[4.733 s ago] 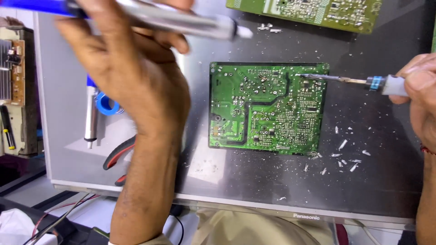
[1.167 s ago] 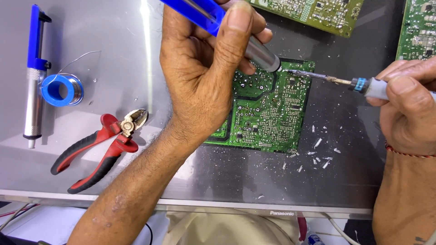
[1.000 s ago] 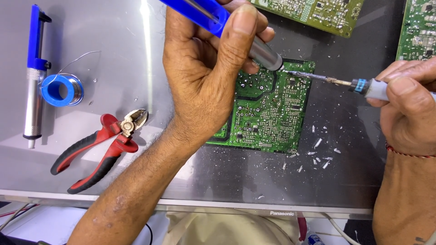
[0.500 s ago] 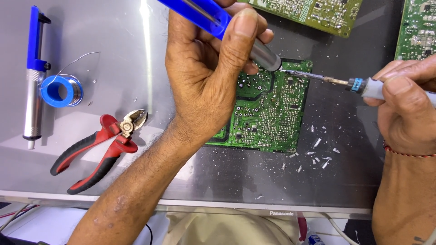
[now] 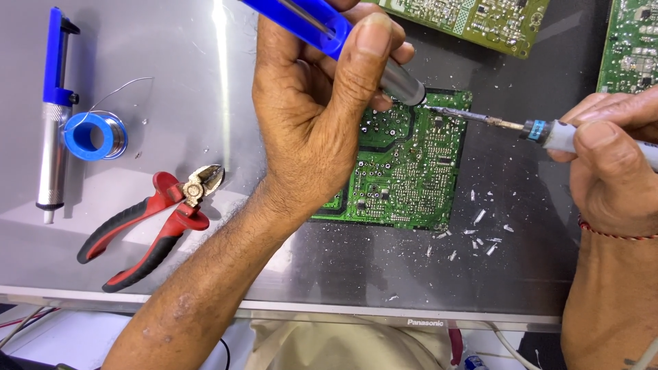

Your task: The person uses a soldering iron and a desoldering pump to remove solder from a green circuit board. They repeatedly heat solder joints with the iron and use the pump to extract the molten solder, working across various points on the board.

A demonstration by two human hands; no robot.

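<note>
A green circuit board (image 5: 411, 171) lies solder side up on a grey flat panel (image 5: 171, 82). My left hand (image 5: 315, 116) grips a blue and silver desoldering pump (image 5: 329, 34), thumb on its body, with the nozzle tip down on the board's upper edge. My right hand (image 5: 610, 164) holds a soldering iron (image 5: 548, 133) by its grey handle. The iron's metal tip meets the pump's nozzle at the same spot on the board. My left hand hides the board's left part.
A second desoldering pump (image 5: 51, 116), a blue spool of solder wire (image 5: 96, 135) and red-handled cutters (image 5: 151, 226) lie at the left. Two more circuit boards (image 5: 480, 20) (image 5: 630, 48) sit at the top. Small metal clippings (image 5: 480, 233) are scattered beside the board.
My left hand brought the pump down from above the panel onto the board, meeting the iron's tip. Over the last second both hands have held nearly still.
</note>
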